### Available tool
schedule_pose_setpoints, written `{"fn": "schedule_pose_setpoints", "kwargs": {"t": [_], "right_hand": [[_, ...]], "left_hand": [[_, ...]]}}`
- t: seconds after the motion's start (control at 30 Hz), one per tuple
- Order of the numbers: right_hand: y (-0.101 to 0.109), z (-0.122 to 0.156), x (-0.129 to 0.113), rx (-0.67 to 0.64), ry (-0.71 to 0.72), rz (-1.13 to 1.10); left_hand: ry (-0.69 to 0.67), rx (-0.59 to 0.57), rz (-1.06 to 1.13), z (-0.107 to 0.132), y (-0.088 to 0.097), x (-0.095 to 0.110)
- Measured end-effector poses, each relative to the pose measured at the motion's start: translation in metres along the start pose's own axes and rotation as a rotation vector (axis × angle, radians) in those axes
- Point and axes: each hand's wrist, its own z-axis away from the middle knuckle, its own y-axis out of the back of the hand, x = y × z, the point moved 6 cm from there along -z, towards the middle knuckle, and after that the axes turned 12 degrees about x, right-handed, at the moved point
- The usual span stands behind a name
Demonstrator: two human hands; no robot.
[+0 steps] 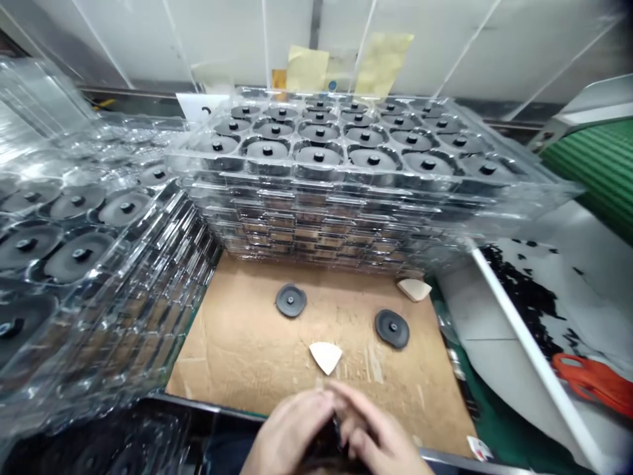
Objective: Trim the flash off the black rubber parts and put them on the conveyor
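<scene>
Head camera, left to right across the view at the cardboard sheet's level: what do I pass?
Stacked clear plastic trays → round black disc → cream triangular pad → second round black disc → second cream triangular pad → orange looped strap

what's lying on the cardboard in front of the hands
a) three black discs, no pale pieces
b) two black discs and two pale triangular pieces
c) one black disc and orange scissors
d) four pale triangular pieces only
B: on the cardboard sheet lie a black disc, a second black disc, a pale triangular piece and a second pale triangular piece.
</scene>
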Motion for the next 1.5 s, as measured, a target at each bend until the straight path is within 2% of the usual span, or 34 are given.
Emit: {"fn": "schedule_pose_setpoints", "kwargs": {"t": [0.1, 0.17, 0.23, 0.37, 0.53, 0.8, 0.97, 1.07, 1.17, 1.5], "right_hand": [[0.019, -0.017, 0.0, 0.393, 0.178, 0.499], [0.016, -0.027, 0.004, 0.469, 0.258, 0.633], [0.006, -0.034, 0.011, 0.449, 0.298, 0.633], [-0.008, -0.038, 0.016, 0.409, 0.353, 0.632], [-0.008, -0.045, 0.009, 0.325, 0.364, 0.618], [-0.019, -0.044, -0.009, 0.159, 0.389, 0.583], [-0.046, -0.056, -0.036, 0.098, 0.255, 0.369], [-0.067, -0.056, -0.047, 0.113, 0.266, 0.334], [-0.081, -0.052, -0.046, 0.029, 0.263, 0.341], [-0.078, -0.051, -0.04, -0.012, 0.21, 0.347]], "left_hand": [[0.499, 0.16, 0.384, -0.006, 0.024, -0.032], [0.722, 0.237, 0.64, -0.007, 0.034, -0.043], [0.808, 0.315, 0.772, -0.009, 0.045, -0.048], [0.805, 0.46, 0.842, -0.009, 0.06, -0.057], [0.79, 0.55, 0.818, -0.006, 0.063, -0.067], [0.787, 0.549, 0.835, -0.006, 0.059, -0.064], [0.76, 0.546, 0.797, -0.008, 0.059, -0.065], [0.759, 0.545, 0.773, -0.007, 0.06, -0.065], [0.782, 0.535, 0.755, -0.005, 0.059, -0.066], [0.785, 0.559, 0.746, -0.004, 0.06, -0.068]]}}
